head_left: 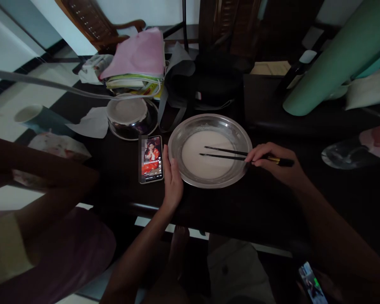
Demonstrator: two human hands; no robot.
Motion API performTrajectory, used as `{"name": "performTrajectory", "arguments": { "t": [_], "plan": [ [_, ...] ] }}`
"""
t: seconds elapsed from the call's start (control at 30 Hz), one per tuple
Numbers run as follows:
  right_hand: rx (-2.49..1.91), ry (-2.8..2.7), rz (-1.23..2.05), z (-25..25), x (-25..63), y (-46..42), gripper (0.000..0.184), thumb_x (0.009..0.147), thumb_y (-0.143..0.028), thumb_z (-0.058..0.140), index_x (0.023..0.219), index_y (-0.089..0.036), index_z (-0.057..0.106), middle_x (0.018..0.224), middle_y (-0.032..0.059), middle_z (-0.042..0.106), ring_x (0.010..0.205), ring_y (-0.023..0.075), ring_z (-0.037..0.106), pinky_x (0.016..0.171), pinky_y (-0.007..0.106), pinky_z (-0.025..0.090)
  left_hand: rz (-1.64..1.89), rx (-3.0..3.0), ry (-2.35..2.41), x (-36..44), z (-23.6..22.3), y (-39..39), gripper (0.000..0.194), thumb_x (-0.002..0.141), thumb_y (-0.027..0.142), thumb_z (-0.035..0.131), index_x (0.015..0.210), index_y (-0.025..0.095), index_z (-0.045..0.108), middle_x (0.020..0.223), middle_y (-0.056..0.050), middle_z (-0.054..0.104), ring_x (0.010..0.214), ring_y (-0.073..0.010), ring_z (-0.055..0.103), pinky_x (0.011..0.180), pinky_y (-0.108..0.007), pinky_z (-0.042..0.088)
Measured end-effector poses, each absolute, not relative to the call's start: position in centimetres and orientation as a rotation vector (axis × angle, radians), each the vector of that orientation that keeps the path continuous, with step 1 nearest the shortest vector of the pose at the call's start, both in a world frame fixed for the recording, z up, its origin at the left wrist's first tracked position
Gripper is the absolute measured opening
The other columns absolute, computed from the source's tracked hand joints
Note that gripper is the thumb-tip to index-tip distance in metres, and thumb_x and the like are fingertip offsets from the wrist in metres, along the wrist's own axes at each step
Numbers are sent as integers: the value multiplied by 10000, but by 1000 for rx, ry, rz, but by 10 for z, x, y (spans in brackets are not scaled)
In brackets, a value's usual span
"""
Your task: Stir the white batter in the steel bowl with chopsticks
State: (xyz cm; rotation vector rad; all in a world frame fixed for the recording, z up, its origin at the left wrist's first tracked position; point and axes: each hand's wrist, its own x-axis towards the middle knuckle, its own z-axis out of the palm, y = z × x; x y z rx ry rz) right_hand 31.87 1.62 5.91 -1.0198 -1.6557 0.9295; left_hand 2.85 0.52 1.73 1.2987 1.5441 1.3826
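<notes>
A wide metal bowl (210, 183) of milky white liquid (196, 143) sits on the dark table. My left hand (172, 183) holds the bowl's left rim, thumb at the rim and fingers along the outside. On the right, my right hand (270, 160) is closed around a pair of black chopsticks (228, 157) with gold bands near their ends. Their tips are apart and reach over the middle of the bowl, at or just above the liquid; which, I cannot tell. A lit phone (151, 160) lies left of my left hand.
Behind the phone stands an upturned metal bowl (128, 114). A black bag (217, 80) and a pink-topped pile (139, 55) lie farther back. A green cylinder (332, 63) leans at right. Another person's arm (57, 190) is at left; another phone (312, 283) shows at lower right.
</notes>
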Motion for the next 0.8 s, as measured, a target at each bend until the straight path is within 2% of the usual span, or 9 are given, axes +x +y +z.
{"name": "performTrajectory", "arguments": {
  "t": [0.07,0.17,0.23,0.27,0.37,0.47,0.63,0.8],
  "plan": [
    [-1063,-1576,875,61,322,17,132,819,-355,838,824,-275,733,799,-3,768,740,174,713,677,330,553,1390,1291,1538,29,17,5,738,981,717,372,1588,298,393,1740,-40,237,1617,-239,162,1323,-425,133],
    [-1016,-1406,851,62,324,18,331,846,-588,750,803,-265,692,633,-3,703,525,153,618,470,306,458,1388,1289,1535,29,17,5,714,989,702,376,1586,311,394,1735,-37,255,1616,-236,170,1325,-432,122],
    [-910,-1364,926,62,322,18,459,816,-730,679,802,-272,654,558,-10,647,447,149,552,405,308,392,1383,1294,1538,29,17,5,706,993,697,369,1587,316,393,1734,-36,259,1617,-238,164,1326,-440,113],
    [-862,-1378,979,62,320,18,471,789,-749,692,814,-281,638,548,-18,632,440,150,539,404,312,387,1384,1292,1540,30,17,5,704,995,695,366,1588,317,392,1733,-37,260,1617,-240,167,1326,-443,114],
    [-842,-1466,1075,61,315,17,367,757,-565,844,880,-319,601,616,-48,654,510,154,578,475,319,453,1388,1280,1545,30,18,5,719,995,694,368,1592,295,391,1732,-52,261,1613,-247,185,1325,-438,136],
    [-950,-1510,1021,62,317,18,335,780,-369,873,935,-336,578,727,-53,716,566,150,621,509,312,491,1380,1265,1554,30,19,4,718,998,678,385,1600,287,376,1735,-58,253,1611,-236,193,1323,-420,140],
    [-1009,-1347,884,58,319,23,306,826,-394,819,937,-320,543,787,-49,792,490,140,594,434,304,452,1373,1245,1541,30,20,3,673,1020,633,393,1607,307,353,1740,-42,234,1615,-215,167,1324,-418,119],
    [-1042,-1327,872,52,309,20,187,940,-448,680,841,-311,601,796,-8,797,559,171,637,501,349,501,1374,1273,1549,29,20,3,684,1020,645,377,1604,290,360,1748,-46,206,1622,-203,122,1326,-411,84]
  ]
}}
